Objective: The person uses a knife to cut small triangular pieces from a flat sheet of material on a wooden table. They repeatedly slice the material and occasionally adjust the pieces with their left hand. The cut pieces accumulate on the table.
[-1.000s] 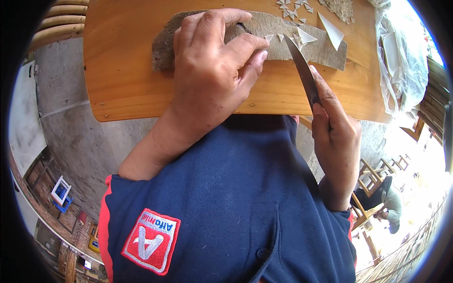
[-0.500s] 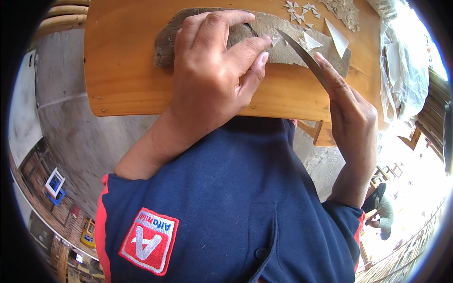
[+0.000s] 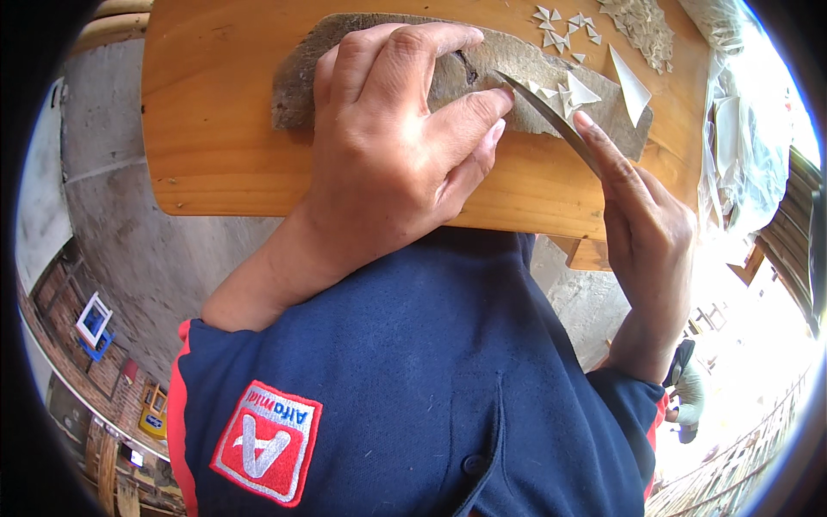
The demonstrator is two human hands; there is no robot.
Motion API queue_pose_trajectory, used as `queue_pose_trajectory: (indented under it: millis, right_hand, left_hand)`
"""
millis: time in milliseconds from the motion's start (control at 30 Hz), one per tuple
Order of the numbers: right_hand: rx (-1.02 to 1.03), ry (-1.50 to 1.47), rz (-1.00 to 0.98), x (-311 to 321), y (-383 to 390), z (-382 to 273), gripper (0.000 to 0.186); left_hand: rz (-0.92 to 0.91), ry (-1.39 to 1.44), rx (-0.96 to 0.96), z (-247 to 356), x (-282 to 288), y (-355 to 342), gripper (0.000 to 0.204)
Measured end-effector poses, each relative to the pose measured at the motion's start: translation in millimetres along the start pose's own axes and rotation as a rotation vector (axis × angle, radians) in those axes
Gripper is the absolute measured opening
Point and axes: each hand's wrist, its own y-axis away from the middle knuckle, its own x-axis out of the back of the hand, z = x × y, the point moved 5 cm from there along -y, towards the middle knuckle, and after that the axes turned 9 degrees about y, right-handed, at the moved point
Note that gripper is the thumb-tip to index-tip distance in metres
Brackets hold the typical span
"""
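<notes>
My left hand (image 3: 401,146) rests on a weathered wooden board (image 3: 297,90), its fingers bent and thumb drawn in beside the index finger; what lies under the fingertips is hidden. My right hand (image 3: 646,233) grips a knife (image 3: 551,115), index finger along the blade, the tip lying just above my left index fingertip. Small off-white triangular pieces (image 3: 580,89) sit on the board to the right of the blade tip, and a larger white triangle (image 3: 627,82) leans across the board's right end.
The wooden table (image 3: 211,112) holds several small triangles (image 3: 557,40), a heap of pale chips (image 3: 637,26) and, at its right edge, clear plastic bags (image 3: 745,164). A bent-over person (image 3: 689,388) is at lower right, near wooden frames. Concrete floor (image 3: 103,189) surrounds the table.
My right hand has shifted right and the blade slants more sharply, its tip now closer to my left index fingertip. My left hand appears slightly further right.
</notes>
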Motion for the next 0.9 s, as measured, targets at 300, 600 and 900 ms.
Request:
queue_pose_trajectory:
  millis: [300, 600, 900]
  right_hand:
    - [0.013, 0.013, 0.006, 1.3, 0.4, 0.7, 0.060]
    - [-0.027, 0.110, -0.025, 3.9, 2.8, -11.5, 0.062]
    - [-0.121, -0.014, -0.032, -0.4, 11.3, -4.1, 0.058]
  left_hand:
    - [0.006, 0.008, 0.004, 0.3, 1.0, -0.3, 0.025]
    - [0.020, 0.023, 0.009, -0.5, 0.1, -1.5, 0.024]
    - [-0.012, -0.004, 0.008, 1.8, 3.9, -2.2, 0.029]
